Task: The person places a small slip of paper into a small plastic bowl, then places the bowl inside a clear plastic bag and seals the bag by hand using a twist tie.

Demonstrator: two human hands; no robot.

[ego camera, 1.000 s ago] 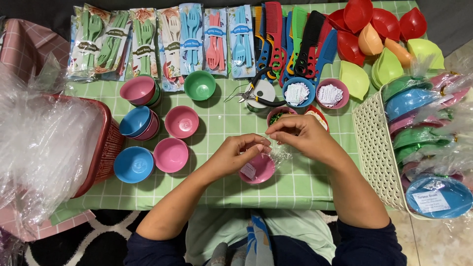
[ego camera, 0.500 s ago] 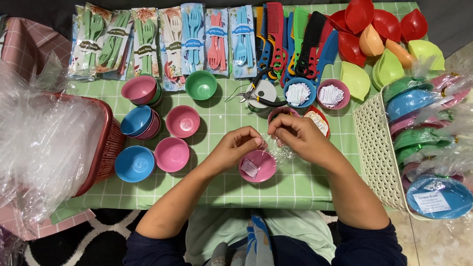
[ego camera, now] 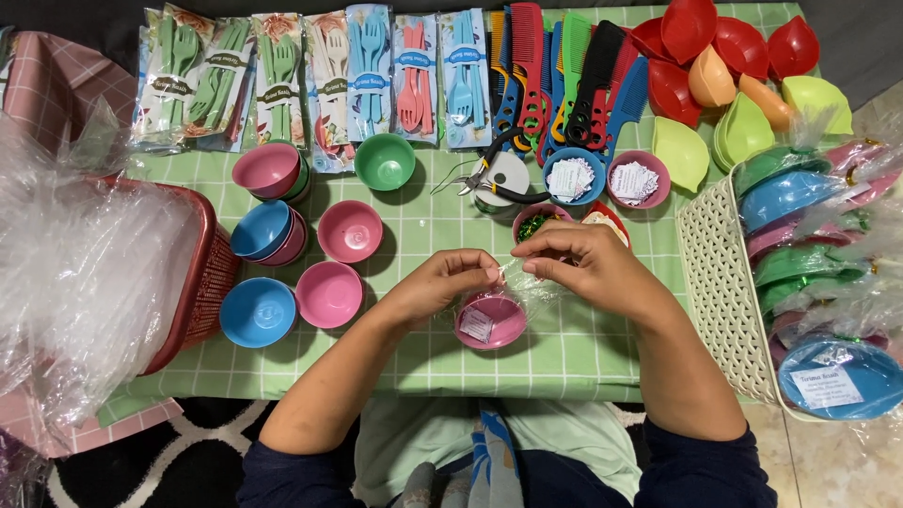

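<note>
A small pink bowl (ego camera: 491, 322) with a white paper slip inside sits on the green checked tablecloth (ego camera: 583, 348), wrapped in clear plastic film (ego camera: 529, 288). My left hand (ego camera: 442, 282) and my right hand (ego camera: 583, 268) meet just above the bowl. Both pinch the gathered top of the film between thumb and fingers. Behind my right hand stands a small bowl of green ties (ego camera: 534, 224), partly hidden.
Loose pink, blue and green bowls (ego camera: 350, 231) lie to the left, beside a red basket (ego camera: 193, 282) of clear bags. Packed cutlery sets (ego camera: 367, 71), combs (ego camera: 564, 66), pliers (ego camera: 489, 174) and bowls of paper slips (ego camera: 572, 177) line the back. A cream basket (ego camera: 720, 282) of wrapped bowls stands at right.
Both hands have drawn the film's top together over the pink bowl and risen slightly; the bowl stays in place.
</note>
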